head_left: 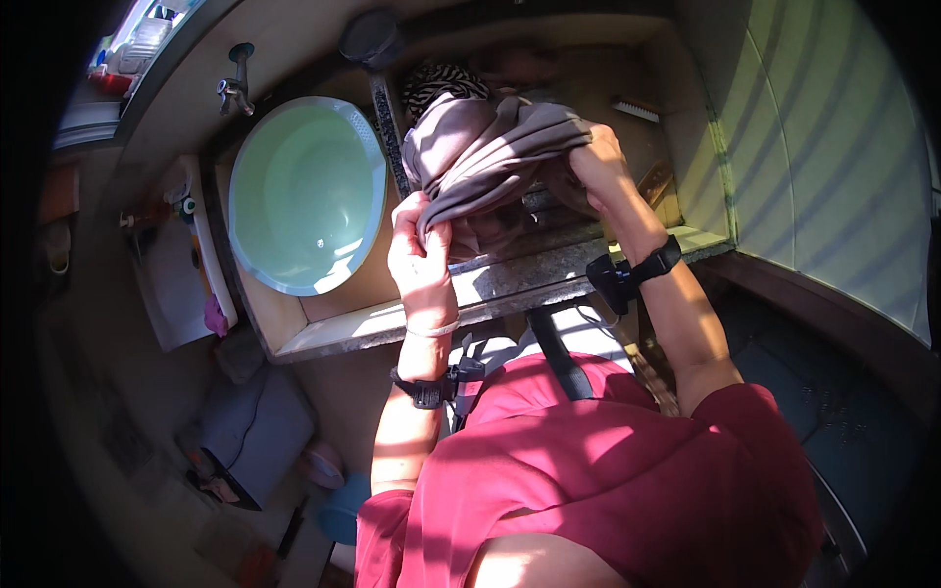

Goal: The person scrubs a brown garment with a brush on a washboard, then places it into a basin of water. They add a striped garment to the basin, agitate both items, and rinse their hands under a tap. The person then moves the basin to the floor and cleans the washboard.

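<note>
Between my hands a greyish-mauve cloth [500, 147] is stretched in folds over the right basin of a stone laundry sink [500, 279]. My left hand [420, 245] pinches its lower left edge with the fingers closed. Around its right end my right hand [600, 167] is closed, with some fingertips hidden in the folds. Behind the cloth lies a black-and-white patterned cloth [443, 86]. Left of my left hand stands a pale green plastic tub [309, 196], apparently with clear water in it.
A metal tap [236, 86] juts from the wall above the tub. A dark round-headed dipper [371, 39] is by the sink divider. A scrub brush [637, 108] lies at the back right of the basin. Tiled wall [823, 147] bounds the right side.
</note>
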The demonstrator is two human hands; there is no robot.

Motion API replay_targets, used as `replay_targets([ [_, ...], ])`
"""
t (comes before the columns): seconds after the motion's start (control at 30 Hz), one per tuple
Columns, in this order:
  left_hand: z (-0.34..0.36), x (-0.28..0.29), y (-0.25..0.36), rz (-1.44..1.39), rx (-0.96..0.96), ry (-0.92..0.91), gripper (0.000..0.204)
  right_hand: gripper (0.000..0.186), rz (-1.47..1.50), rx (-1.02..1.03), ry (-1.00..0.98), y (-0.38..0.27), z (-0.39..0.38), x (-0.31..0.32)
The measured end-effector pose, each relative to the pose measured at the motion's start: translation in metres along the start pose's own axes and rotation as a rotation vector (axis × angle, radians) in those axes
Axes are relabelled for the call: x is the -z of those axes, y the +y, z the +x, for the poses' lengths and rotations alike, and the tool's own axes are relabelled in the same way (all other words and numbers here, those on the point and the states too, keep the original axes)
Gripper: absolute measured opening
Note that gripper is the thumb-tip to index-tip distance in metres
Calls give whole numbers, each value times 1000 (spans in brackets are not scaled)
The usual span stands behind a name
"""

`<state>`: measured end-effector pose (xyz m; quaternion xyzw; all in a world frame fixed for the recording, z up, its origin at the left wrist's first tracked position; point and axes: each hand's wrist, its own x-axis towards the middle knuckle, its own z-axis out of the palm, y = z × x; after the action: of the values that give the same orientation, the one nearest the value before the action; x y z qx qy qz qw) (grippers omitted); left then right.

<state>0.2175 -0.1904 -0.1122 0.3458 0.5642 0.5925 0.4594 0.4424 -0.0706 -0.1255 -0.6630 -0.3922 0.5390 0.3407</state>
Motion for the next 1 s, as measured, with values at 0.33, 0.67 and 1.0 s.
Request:
replay_targets([
  [0.33, 22, 39, -82, -481, 625, -169, 52, 52, 851, -20, -442, -16, -96, -41],
  [0.67, 68, -1, -100, 1407, -456, -540, 39, 79, -674, 278, -137, 65, 25, 43],
  [1.0, -5, -45, -118, 1107, -32, -386, 31, 21, -696, 750, -22, 176, -30, -46],
])
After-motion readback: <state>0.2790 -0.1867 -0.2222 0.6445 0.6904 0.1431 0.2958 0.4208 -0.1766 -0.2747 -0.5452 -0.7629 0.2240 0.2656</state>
